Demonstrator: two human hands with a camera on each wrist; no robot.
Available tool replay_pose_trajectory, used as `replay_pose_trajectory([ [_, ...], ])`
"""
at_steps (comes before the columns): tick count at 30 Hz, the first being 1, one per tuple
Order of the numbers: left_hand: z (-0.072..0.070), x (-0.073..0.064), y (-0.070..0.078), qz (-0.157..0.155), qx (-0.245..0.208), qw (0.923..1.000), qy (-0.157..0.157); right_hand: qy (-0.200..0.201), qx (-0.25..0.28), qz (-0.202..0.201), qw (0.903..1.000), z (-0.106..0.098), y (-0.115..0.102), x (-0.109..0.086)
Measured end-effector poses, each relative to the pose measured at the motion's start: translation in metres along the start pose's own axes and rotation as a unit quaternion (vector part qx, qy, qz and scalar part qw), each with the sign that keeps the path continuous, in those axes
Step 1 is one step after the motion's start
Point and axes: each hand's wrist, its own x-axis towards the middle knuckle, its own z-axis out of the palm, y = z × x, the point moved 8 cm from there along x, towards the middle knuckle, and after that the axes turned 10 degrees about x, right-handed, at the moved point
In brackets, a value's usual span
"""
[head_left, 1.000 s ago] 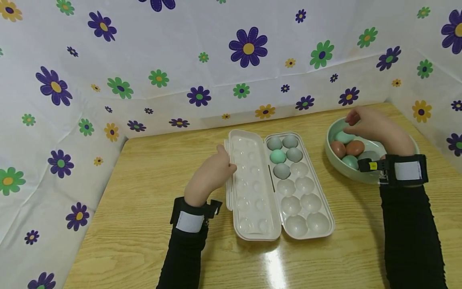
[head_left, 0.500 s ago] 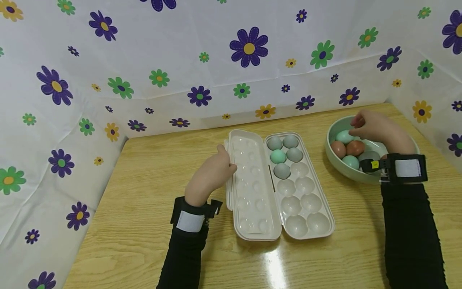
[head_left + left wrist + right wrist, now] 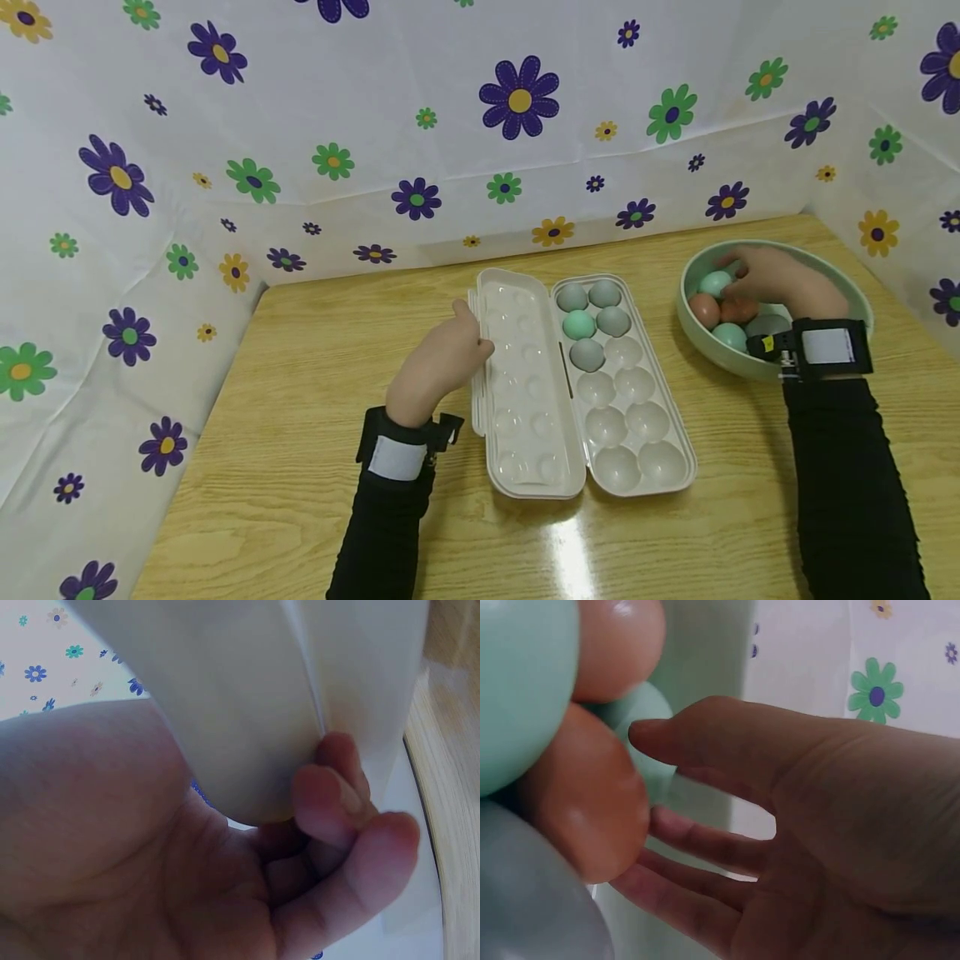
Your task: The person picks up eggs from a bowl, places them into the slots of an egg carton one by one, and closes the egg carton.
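Observation:
My left hand point(image 3: 442, 362) grips the left edge of an open white plastic egg carton point(image 3: 525, 375). In the left wrist view, its fingers point(image 3: 352, 892) curl round the pale plastic edge. Several grey eggs point(image 3: 587, 356) and one mint-green egg point(image 3: 578, 325) sit in the carton's far cups. At the right, my right hand point(image 3: 780, 279) is down in a pale green bowl point(image 3: 693, 333) of eggs. The right wrist view has its thumb beside a mint egg point(image 3: 646, 705), with the other fingertips touching or just beside a brown egg point(image 3: 592, 802). No egg is gripped.
The bowl also holds another brown egg point(image 3: 704, 310), a mint egg point(image 3: 729, 337) and a grey egg point(image 3: 768, 323). A wooden table point(image 3: 300, 417) carries everything. A flower-print cloth point(image 3: 337, 100) stands behind and along both sides.
My right hand has lowered from above the bowl's far side toward the eggs, coming slightly nearer to me. The left hand stays at the carton edge.

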Motion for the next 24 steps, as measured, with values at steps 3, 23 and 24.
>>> replay_pose_trajectory([
  [3,0.0,0.0,0.0,-0.002,-0.002,1.0,-0.002,0.001,-0.012,-0.005,0.9999,0.002,-0.002,0.001],
  [23,0.001,0.0,-0.001,-0.001,-0.007,1.0,0.001,-0.009,0.02,-0.007,0.9997,0.012,-0.009,-0.001],
  [24,0.0,0.0,0.0,-0.001,-0.007,1.0,0.001,-0.009,0.017,-0.01,0.9998,0.012,-0.01,-0.002],
])
